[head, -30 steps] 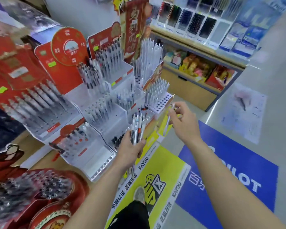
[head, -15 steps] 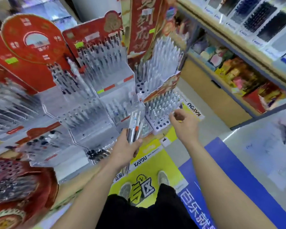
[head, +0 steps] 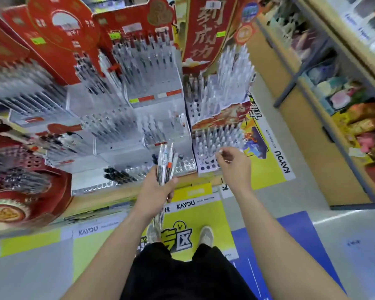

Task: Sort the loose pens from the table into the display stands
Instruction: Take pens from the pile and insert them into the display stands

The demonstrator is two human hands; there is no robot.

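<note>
Bundle of pens: it stands upright in your left grip, in front of the clear stands and above the tabletop edge. It looks the same as a second ago, with no pen gone from it.
Left grip: clenched round the lower half of the bundle, with the thumb across the front.
White pen: only its top shows, at your right fingertips. A second ago it was held free of the display; now it is down over the front rows of the white stand.
Right grip: thumb and forefinger pinch the top of the white pen, as far as the blur lets you read it. The grip has moved in from the stand's near corner to above its front rows.
White stand: the back rows are full of white pens and the front holes are open, just below your fingertips.
Meaning: this pen looks close to being seated but is not let go. You probably need to find an open hole and push the pen straight down. The bundle is all still to sort.
Clear stands: they are tiered to the left and partly filled with darker pens, where the bundle's mixed pens likely belong.
View: your head has tipped down and nearer since a second ago, so your shoes and the yellow floor sticker now show.
</note>
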